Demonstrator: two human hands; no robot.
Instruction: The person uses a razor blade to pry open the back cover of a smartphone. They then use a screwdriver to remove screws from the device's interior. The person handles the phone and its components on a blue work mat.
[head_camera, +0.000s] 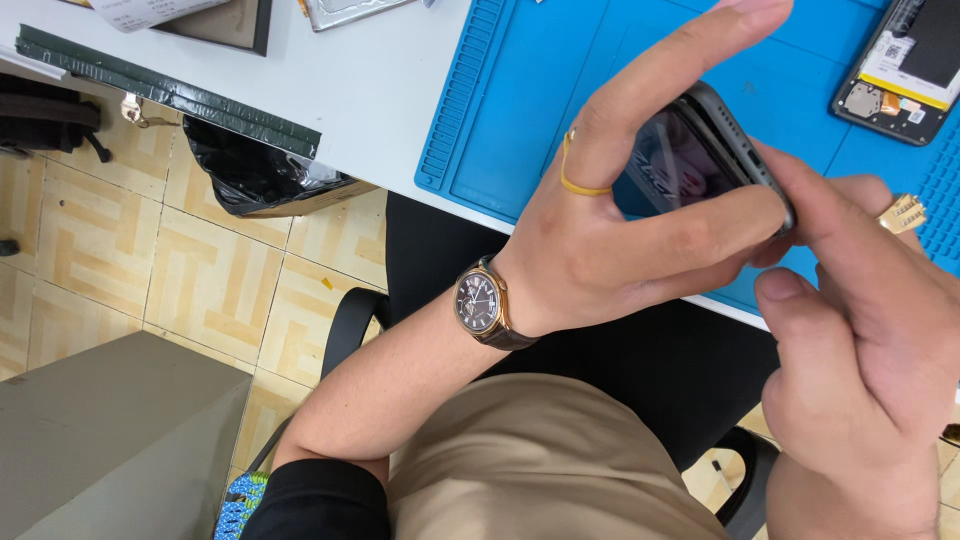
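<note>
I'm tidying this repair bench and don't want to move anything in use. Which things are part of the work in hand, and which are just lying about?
In hand:
- dark smartphone, gripped by left hand
- right hand, fingers at the phone's edge
- blue work mat beneath

Lying about:
- opened phone on the mat
- black bin bag
- grey box on the floor

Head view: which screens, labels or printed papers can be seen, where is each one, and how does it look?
Dark glossy phone screen: held between both hands, reflecting.
White and yellow labels: on the opened black phone, top right on the blue mat.
White printed paper slip: top left, curled.
</note>
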